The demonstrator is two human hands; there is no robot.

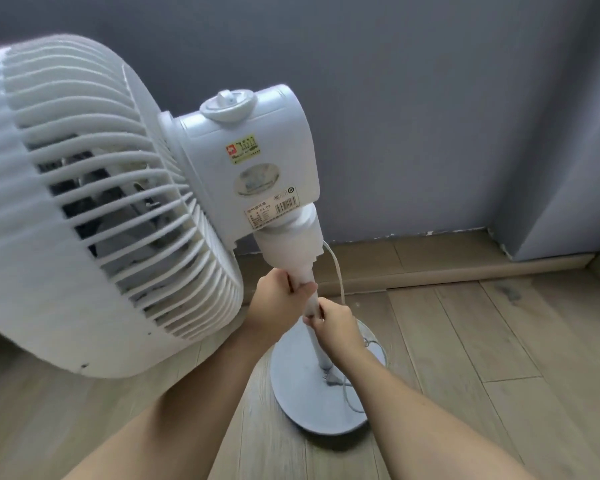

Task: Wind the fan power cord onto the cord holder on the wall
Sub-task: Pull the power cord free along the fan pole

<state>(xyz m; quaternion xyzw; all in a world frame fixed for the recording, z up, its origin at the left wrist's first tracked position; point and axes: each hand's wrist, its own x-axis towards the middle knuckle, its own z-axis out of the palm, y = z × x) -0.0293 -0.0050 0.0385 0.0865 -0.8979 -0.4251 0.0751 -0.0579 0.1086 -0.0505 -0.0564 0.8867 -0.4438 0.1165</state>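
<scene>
A white pedestal fan (pixel 94 209) stands before a grey wall, its grille head at the left and its motor housing (pixel 253 168) in the middle. My left hand (pixel 278 299) grips the fan's pole (pixel 314 327) just under the neck. Below it, my right hand (pixel 336 323) is closed around the same pole. The white power cord (pixel 336 268) leaves the neck, hangs down behind my right hand and lies in loose loops on the round base (pixel 298 389). Its plug (pixel 333 379) rests on the base beside the pole. No cord holder is visible on the wall.
The floor (pixel 499 341) is light wood planks, with a wooden skirting strip (pixel 430 271) along the wall. A grey wall corner (pixel 551 202) juts out at the right.
</scene>
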